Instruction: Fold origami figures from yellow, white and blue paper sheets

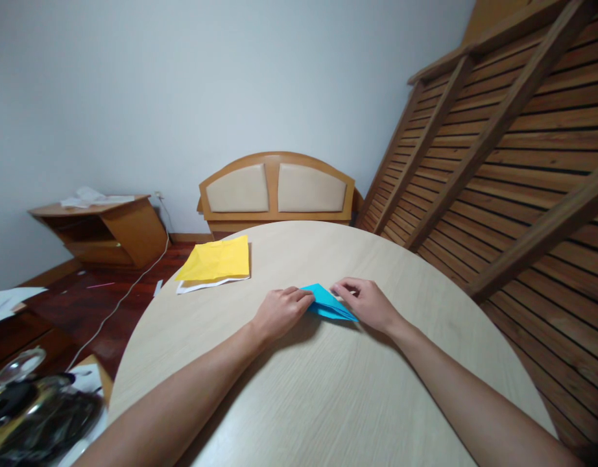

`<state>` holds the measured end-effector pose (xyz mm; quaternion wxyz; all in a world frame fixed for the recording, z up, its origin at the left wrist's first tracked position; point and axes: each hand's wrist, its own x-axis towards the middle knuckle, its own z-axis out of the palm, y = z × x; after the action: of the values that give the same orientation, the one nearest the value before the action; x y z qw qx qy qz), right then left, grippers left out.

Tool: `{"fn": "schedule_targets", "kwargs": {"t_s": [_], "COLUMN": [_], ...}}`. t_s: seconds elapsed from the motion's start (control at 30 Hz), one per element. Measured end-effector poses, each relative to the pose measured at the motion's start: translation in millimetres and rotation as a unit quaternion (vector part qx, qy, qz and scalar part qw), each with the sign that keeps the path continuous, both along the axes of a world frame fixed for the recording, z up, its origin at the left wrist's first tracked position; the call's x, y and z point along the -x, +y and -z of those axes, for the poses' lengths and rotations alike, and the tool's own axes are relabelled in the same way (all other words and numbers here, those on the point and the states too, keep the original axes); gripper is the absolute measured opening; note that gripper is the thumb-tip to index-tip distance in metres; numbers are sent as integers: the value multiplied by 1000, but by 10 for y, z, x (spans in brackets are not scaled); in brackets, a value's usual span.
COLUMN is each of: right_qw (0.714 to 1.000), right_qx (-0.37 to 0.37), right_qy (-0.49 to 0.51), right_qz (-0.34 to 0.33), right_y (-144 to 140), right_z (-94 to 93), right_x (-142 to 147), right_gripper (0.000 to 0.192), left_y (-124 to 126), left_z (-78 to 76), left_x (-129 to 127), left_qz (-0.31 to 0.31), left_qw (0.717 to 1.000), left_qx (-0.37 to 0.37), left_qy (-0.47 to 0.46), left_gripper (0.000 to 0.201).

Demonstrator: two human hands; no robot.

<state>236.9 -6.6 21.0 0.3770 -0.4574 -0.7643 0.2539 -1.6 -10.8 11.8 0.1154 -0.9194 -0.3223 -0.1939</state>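
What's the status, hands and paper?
Left hand on folded blue paper. Right hand beside it, contact unclear. Rectangular yellow paper off left, not obstructing.

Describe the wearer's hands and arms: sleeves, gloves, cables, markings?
Two bare human hands, left and right, five-fingered, no gloves. No sleeve on the visible left forearm or right forearm. No watch, bracelet, cable or marking visible; some fingers are hidden.

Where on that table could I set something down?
The table has bare patches beyond the blue paper, right of the yellow sheet; between the right forearm and the rim; and between the right and left forearms. It's crowded around the blue paper: left hand on it, right hand close by.
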Motion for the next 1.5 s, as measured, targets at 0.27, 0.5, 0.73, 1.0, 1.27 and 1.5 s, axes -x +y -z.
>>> {"fn": "schedule_targets", "kwargs": {"t_s": [0.27,0.5,0.73,1.0,1.27,1.5], "right_qw": [972,950,953,954,965,965], "right_qx": [177,208,174,156,127,86], "right_qy": [156,234,248,252,224,240], "right_qz": [-15,-9,-24,-32,-46,-63], "right_y": [180,169,171,160,149,116], "right_z": [194,169,188,138,61,93], "right_x": [-114,-38,-1,0,-17,-23], "right_gripper": [49,44,38,39,37,51], "left_y": [-6,9,-51,5,53,67], "left_z": [28,59,-4,-112,-158,-146], "left_x": [52,20,-61,-97,-83,-88], "left_qz": [81,113,34,-52,-80,-92], "left_qw": [991,968,931,789,733,684], "left_qx": [-69,-110,54,300,383,453], "left_qy": [-86,-194,-358,-533,-557,-564], "left_gripper": [30,21,17,22,29,30]}}
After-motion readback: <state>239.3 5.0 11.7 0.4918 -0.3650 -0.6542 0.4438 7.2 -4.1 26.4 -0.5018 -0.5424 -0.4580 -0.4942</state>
